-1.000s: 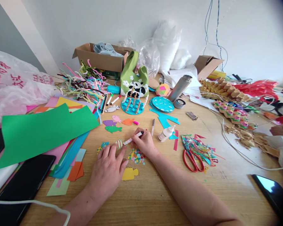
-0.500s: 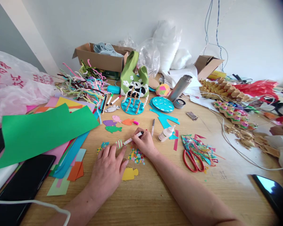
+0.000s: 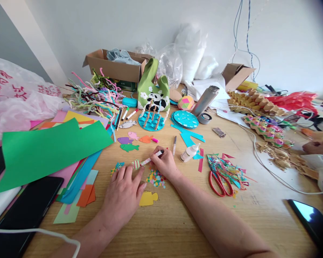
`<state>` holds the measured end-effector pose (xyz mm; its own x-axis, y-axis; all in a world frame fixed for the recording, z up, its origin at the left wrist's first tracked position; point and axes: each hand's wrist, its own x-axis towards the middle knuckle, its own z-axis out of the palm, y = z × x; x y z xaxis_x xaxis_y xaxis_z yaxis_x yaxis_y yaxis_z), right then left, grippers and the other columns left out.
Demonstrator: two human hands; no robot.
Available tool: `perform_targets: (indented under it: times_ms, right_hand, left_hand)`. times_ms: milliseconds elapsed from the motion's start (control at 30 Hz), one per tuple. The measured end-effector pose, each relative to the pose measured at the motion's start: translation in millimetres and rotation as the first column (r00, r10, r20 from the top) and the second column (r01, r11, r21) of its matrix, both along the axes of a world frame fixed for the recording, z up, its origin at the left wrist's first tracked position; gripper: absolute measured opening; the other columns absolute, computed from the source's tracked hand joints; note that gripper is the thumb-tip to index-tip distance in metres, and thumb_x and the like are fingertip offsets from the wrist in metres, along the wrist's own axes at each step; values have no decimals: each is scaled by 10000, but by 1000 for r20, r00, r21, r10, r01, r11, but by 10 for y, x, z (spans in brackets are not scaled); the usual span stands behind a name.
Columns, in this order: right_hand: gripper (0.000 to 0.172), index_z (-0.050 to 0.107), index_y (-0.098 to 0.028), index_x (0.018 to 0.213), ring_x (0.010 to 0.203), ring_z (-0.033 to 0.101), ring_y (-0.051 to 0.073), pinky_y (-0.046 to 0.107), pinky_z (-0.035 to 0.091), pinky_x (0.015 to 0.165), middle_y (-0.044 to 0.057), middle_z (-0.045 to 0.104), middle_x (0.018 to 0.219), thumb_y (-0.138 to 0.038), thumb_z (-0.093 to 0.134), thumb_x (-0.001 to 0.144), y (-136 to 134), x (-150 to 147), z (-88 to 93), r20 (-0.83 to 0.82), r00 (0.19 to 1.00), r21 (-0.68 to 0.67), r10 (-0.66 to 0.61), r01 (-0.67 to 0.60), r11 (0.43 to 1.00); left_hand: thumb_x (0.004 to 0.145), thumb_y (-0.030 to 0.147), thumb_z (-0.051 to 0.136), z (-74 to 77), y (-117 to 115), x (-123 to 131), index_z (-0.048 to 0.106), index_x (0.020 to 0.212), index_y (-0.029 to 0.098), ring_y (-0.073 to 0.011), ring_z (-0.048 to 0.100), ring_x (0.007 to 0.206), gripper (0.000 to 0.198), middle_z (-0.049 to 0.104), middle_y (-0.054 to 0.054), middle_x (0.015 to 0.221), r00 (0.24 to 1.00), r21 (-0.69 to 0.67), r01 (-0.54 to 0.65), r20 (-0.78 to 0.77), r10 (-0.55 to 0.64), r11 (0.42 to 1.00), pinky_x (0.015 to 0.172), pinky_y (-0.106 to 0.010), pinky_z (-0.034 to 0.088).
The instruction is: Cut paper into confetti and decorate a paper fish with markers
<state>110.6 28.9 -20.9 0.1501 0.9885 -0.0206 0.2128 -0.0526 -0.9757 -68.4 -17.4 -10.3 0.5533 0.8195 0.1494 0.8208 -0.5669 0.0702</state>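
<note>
In my right hand (image 3: 164, 163) is a white marker (image 3: 150, 158), its dark end up at the right and its tip down to the left. That tip is at a small striped paper fish (image 3: 136, 164), pink and pale with a green edge. My left hand (image 3: 127, 186) lies with fingers stretched out, fingertips at the fish's near edge. Colored paper dots (image 3: 156, 178) lie between my hands. A yellow paper fish (image 3: 149, 198) is partly behind my left thumb. Purple (image 3: 125, 140), green (image 3: 130, 147), pink (image 3: 133, 135) and orange (image 3: 145, 139) paper fish lie beyond.
A glue bottle (image 3: 188, 153) and red-handled scissors (image 3: 221, 184) with paper scraps are to the right. Green paper sheets (image 3: 51, 150) and a black phone (image 3: 29, 211) lie left. A green panda bag (image 3: 153, 89) and steel flask (image 3: 206, 100) stand behind. Another person's hand (image 3: 318, 145) is far right.
My hands and the marker have hardly moved. At the far right, the other person's hand has shifted a little and more of it shows.
</note>
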Motion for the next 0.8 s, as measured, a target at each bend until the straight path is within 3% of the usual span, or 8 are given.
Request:
perform_targets:
  times_ms: [400, 567, 800]
  right_hand:
    - [91, 500, -216, 635, 371, 452, 97, 201, 341, 396, -55, 571, 434, -246, 570, 685, 20, -7, -14, -118, 991, 11, -69, 71, 997]
    - [109, 497, -218, 637, 370, 436, 91, 201, 321, 389, -49, 583, 457, -259, 581, 692, 29, -11, -41, -102, 991, 8, -86, 87, 996]
    - [146, 500, -214, 669, 371, 444, 94, 201, 323, 378, -36, 611, 492, -300, 604, 725, 22, -18, -38, -70, 996, -3, -51, 51, 999]
  left_hand:
    - [947, 358, 453, -24, -7, -20, 540, 1329, 235, -310, 520, 1071, 410, 593, -126, 1168, 999, 19, 11, 31, -12, 1000, 888, -494, 456]
    - [946, 369, 448, -15, 0, -13, 593, 1161, 133, -309, 517, 1071, 350, 611, -145, 1142, 997, 3, 1, 75, -2, 1000, 918, -489, 450]
    - [941, 367, 455, -14, 2, -11, 591, 1068, 125, -313, 514, 1063, 305, 617, -152, 1126, 995, 21, 7, 102, -9, 1000, 925, -496, 448]
